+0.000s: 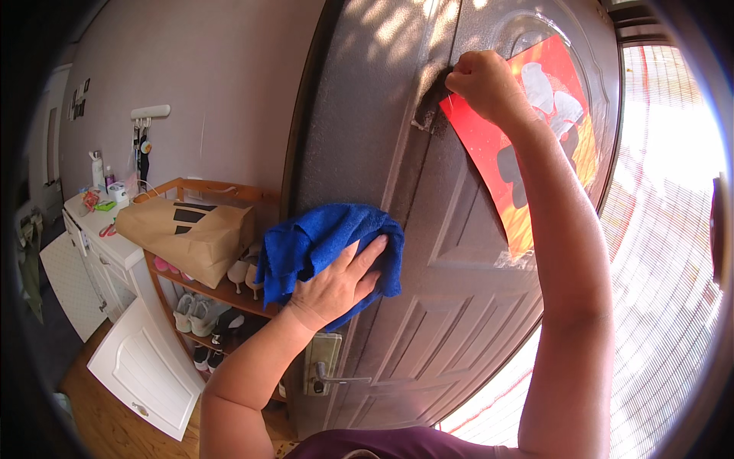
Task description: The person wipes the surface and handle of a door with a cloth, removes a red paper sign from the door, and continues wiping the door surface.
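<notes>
My left hand [338,281] lies spread on a blue cloth [327,241], which it presses against the dark panelled door [367,132] above the lever handle [344,380]. Higher up, my right hand [479,77] is closed in a fist at the upper left corner of a red paper decoration [487,155] on the door. Whether the fingers pinch the paper cannot be told. Silvery and dark shapes show on the decoration, and clear tape is at its lower corner. A dark patch with tape remnants [425,117] is just below and left of the fist.
Left of the door stands a wooden shoe rack [229,295] with shoes and a brown paper bag [183,235]. Beyond it is a white cabinet [123,258] with an open door [146,367]. A bright mesh screen [659,229] lies to the right.
</notes>
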`<control>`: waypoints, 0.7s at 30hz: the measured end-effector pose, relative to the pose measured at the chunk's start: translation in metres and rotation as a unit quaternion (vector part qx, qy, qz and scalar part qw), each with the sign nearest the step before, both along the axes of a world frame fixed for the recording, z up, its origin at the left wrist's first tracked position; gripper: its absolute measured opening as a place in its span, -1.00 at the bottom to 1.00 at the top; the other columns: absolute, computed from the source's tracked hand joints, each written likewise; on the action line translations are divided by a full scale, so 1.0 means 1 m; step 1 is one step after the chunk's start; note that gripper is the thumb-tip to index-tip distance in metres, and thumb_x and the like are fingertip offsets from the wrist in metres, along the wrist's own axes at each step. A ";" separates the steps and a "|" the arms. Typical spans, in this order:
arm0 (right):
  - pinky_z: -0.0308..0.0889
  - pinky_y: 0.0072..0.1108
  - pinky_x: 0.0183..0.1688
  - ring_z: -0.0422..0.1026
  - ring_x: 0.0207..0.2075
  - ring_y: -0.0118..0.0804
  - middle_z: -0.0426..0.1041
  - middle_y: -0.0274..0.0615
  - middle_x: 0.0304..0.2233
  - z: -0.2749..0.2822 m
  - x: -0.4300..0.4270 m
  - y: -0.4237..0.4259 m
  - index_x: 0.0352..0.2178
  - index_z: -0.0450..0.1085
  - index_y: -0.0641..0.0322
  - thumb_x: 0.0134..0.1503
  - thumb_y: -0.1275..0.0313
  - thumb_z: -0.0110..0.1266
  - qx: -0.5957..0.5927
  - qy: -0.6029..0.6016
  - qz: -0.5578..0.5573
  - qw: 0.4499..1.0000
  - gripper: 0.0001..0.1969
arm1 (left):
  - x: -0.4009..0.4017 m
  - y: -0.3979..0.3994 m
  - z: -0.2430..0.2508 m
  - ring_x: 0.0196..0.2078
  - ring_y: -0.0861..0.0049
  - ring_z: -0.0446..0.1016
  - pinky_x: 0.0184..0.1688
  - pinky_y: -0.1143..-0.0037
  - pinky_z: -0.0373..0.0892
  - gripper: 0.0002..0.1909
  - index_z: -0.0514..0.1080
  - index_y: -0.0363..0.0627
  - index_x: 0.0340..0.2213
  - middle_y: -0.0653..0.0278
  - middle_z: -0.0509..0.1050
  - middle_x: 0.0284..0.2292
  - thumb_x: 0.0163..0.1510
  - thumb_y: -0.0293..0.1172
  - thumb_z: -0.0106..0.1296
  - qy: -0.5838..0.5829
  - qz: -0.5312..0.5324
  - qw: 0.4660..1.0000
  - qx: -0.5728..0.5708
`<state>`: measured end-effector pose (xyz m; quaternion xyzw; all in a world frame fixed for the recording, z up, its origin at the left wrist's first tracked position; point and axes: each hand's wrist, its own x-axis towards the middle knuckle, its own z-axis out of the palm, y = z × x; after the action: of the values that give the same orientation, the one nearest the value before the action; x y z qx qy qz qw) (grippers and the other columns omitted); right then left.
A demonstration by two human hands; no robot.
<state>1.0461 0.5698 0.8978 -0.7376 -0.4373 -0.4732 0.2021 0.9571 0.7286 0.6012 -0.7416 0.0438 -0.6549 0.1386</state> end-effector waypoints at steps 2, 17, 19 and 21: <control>0.31 -0.48 -0.43 0.40 -0.56 -0.34 0.40 -0.07 -0.65 -0.003 0.002 0.000 -0.53 0.40 0.44 -0.09 0.43 0.06 -0.009 -0.053 0.014 0.998 -0.80 | 0.002 0.001 -0.003 -0.08 0.36 0.36 0.00 0.43 0.29 -0.45 0.35 0.27 0.05 0.23 0.36 -0.02 -0.01 -0.03 0.08 0.015 -0.008 1.000 -0.009; 0.35 -0.27 -0.27 0.47 -0.32 0.08 0.47 0.06 -0.47 -0.013 -0.001 0.005 -0.44 0.38 0.35 0.02 0.16 0.13 0.022 -0.163 -0.033 0.986 -0.63 | 0.004 0.000 -0.005 -0.05 0.34 0.34 0.06 0.39 0.24 -0.44 0.35 0.28 0.05 0.25 0.39 -0.07 -0.03 -0.04 0.09 0.010 -0.008 1.000 -0.019; 0.35 -0.24 -0.27 0.46 -0.32 0.09 0.47 0.07 -0.46 -0.007 -0.003 0.005 -0.45 0.38 0.35 0.05 0.19 0.10 -0.026 -0.158 -0.041 0.986 -0.65 | 0.004 0.001 -0.005 -0.07 0.35 0.35 0.05 0.40 0.26 -0.44 0.35 0.27 0.05 0.25 0.40 -0.09 -0.03 -0.04 0.09 0.011 -0.008 1.000 -0.024; 0.35 -0.22 -0.27 0.46 -0.32 0.11 0.47 0.07 -0.46 -0.002 0.000 0.006 -0.45 0.37 0.34 0.08 0.22 0.07 -0.073 -0.152 -0.050 0.984 -0.68 | 0.003 0.000 -0.004 -0.10 0.37 0.37 0.00 0.44 0.30 -0.45 0.35 0.27 0.05 0.26 0.41 -0.11 -0.02 -0.05 0.09 0.017 -0.019 0.999 -0.023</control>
<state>1.0461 0.5760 0.8956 -0.6909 -0.4586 -0.5561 0.0553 0.9602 0.7287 0.5970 -0.7546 0.0451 -0.6455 0.1088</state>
